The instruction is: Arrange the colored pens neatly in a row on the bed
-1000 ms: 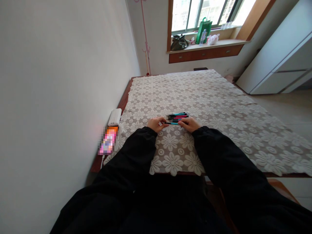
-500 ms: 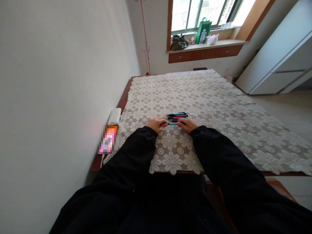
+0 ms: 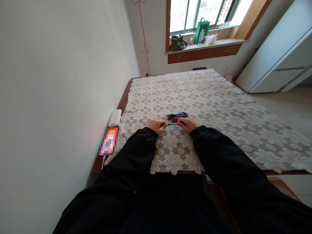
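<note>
Between my two hands a teal pen (image 3: 172,124) lies level, its middle showing and both ends covered by fingers. My left hand (image 3: 156,125) is closed on its left end. At its right end my right hand (image 3: 187,124) pinches it with thumb and fingers. Just beyond the hands lies a small heap of pens (image 3: 177,115), several in teal, black and red, side by side on the lace tablecloth (image 3: 172,141).
At the table's left edge, by the wall, are a white power bank (image 3: 114,118) and a phone (image 3: 109,141) with a blurred screen and a white cable (image 3: 103,161). A window sill beyond holds a green bag (image 3: 202,31). A white fridge (image 3: 275,55) stands at the right.
The view has shifted very slightly. Both hands keep the same hold on the teal pen, and the heap lies as before.
</note>
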`<state>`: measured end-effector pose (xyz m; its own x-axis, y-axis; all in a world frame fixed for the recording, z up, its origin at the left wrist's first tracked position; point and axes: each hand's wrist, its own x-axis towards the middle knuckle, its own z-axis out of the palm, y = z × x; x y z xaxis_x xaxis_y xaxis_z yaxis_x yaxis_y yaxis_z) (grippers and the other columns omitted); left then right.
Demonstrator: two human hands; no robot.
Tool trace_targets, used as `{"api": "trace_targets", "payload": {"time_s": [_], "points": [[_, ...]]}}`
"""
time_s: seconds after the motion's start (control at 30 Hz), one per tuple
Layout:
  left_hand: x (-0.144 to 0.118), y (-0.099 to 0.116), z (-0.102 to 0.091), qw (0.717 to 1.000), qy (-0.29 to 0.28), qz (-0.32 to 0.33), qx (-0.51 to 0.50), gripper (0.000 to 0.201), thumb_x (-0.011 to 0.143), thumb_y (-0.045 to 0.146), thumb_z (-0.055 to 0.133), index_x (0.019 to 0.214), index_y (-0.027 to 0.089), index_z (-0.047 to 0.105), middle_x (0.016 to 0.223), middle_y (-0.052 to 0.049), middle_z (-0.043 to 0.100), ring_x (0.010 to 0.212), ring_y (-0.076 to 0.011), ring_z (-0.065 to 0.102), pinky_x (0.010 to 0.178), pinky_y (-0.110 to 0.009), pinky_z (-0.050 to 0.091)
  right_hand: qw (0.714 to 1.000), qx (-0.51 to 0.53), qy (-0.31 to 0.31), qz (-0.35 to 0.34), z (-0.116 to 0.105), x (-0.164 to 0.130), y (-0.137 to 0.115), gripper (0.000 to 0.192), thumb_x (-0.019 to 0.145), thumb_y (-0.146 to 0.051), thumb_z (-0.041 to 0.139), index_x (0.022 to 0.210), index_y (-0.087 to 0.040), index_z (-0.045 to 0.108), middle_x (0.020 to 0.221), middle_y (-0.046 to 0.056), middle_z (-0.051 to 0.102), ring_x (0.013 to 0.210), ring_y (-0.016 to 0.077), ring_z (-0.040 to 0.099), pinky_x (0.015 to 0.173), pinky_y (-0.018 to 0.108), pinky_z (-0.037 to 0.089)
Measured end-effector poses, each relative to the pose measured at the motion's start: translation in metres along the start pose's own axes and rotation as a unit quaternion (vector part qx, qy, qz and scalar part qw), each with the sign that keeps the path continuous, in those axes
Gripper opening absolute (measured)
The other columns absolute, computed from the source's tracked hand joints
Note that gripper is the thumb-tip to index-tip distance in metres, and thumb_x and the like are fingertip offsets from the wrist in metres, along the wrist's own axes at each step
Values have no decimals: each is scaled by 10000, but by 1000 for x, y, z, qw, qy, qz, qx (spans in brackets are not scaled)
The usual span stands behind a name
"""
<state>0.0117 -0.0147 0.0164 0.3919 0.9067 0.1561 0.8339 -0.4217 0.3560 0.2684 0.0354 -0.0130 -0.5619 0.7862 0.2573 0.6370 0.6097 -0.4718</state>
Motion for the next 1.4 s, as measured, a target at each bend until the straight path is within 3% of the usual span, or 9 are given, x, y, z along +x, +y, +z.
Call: {"api": "trace_targets", "payload": {"time_s": [0.17,0.43,0.67,1.13,1.4], "points": [[1,-7,8,996,40,30,-71,263,950,295,625,1177,273,756,1087,-36,764,935,-226,668,847,-333,507,1000,24,-12,16,0,0,-1,422,931,-575,473,892,-211,683,637,19,587,580,165,500,605,280,323],[4,-11,13,996,52,43,-59,212,965,383,674,1107,256,766,1017,-25,766,923,-182,680,844,-282,531,999,18,-47,8,-1,-1,-4,450,933,-596,481,931,-200,696,686,35,626,630,179,549,619,276,320],[2,-5,7,998,48,6,-44,256,956,430,671,1112,265,790,928,-41,738,811,-177,677,804,-296,529,998,4,-54,-31,-2,0,-6,448,971,-542,432,867,-197,699,675,51,624,629,179,540,625,281,318],[2,-2,5,1000,-7,-4,4,282,978,403,586,1097,250,791,924,-63,716,913,-223,664,796,-307,502,996,-44,-54,-55,1,-1,-7,386,1001,-454,429,879,-196,688,771,80,686,701,199,593,665,291,330],[2,-1,4,1000,-13,-18,4,320,1010,425,557,1205,268,757,1027,-57,738,959,-217,674,849,-308,510,996,-53,-64,-24,-1,-2,-9,404,996,-476,403,911,-191,676,766,81,679,699,214,601,666,300,325]]}}
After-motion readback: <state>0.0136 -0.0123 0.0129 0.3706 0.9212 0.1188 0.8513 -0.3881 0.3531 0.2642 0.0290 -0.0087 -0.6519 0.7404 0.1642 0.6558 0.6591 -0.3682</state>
